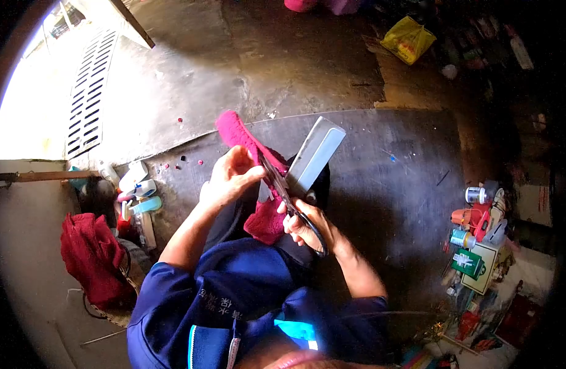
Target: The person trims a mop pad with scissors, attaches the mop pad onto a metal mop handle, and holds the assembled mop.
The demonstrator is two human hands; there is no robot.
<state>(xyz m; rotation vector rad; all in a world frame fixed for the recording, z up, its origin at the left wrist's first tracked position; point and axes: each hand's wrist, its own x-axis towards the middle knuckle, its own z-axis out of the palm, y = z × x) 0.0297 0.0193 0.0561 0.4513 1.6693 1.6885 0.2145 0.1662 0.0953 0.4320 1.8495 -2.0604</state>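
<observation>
My left hand (233,177) pinches a strip of pink, fleecy cloth (238,131), whose upper end sticks up past my fingers. In my right hand (309,226) is a pair of scissors (284,192) with dark handles, the blades pointing up and left along the cloth. Whether the blades are parted is hard to make out. More pink cloth (266,222) hangs below the blades, over my lap. Just beyond my right hand, a flat grey-and-pale-blue rectangular piece (316,155) stands at a slant; what supports it is hidden.
Dark red cloth (92,252) drapes over a basket on the left, near several bottles (138,187). Cans (476,195), a green box (468,262) and other clutter line the right side. A yellow bag (409,40) lies far right; a drain grate (91,92) runs far left.
</observation>
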